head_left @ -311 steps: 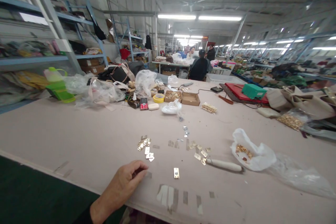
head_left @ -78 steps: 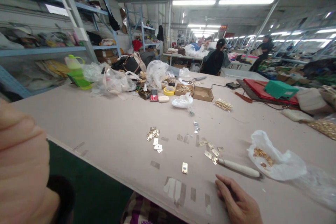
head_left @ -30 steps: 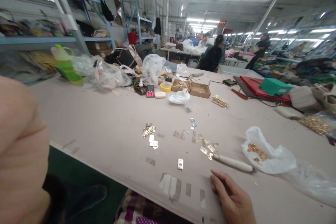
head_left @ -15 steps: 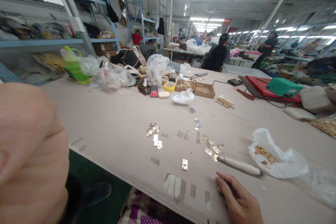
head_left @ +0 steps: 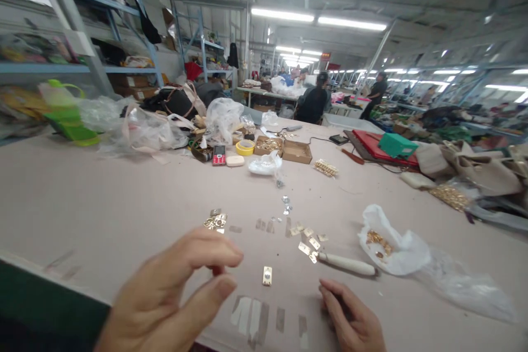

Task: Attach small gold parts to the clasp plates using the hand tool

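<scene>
Gleaming gold rectangular plate (head_left: 267,276), round silvery centre (head_left: 268,274), left fingers (head_left: 212,251) parted, right fingers (head_left: 343,291) loosely released

Crops, occlusion, blur

Left hand (head_left: 177,286): cut by bottom edge, hides lower side of gold pieces (head_left: 215,221). Right hand (head_left: 352,319): cut by bottom edge, palm side mostly unseen. Bits in white bag (head_left: 391,231) too small to identify. Seated person's (head_left: 312,104) head pixelated. Shelf (head_left: 119,70) runs off left, goods blurred.

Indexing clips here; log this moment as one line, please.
left hand: open; right hand: near rod; lone plate: on table, between hands; gold bits: in bag
</scene>
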Available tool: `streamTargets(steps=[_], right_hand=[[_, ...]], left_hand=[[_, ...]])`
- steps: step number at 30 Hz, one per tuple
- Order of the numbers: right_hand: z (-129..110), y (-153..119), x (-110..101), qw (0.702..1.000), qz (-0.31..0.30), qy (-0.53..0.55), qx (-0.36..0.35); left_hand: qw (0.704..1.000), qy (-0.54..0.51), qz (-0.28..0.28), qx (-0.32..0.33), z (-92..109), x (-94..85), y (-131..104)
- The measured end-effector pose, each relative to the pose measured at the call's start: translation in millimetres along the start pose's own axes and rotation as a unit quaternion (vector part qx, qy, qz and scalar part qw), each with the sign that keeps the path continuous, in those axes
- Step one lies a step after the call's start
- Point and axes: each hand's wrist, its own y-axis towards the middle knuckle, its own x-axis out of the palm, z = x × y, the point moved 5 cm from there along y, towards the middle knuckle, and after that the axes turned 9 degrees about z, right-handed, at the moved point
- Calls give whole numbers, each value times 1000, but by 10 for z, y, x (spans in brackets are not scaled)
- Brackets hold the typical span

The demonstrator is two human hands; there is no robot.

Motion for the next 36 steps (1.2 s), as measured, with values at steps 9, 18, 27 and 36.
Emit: streamTargets(steps=[9,18,27,36], right_hand=[[191,467,-257,914,-12,-310,-261],[289,593,-304,951,-46,-240,-192],[-75,502,-350,883,221,316,266],[-378,501,593,725,155,572,352]], left_hand=[[955,162,-230,96,-729,858,-658],[934,180,-244,188,-744,1017,-639],[934,193,-247,168,-840,1064,-733],[944,176,-231,154,-800,1021,-741]])
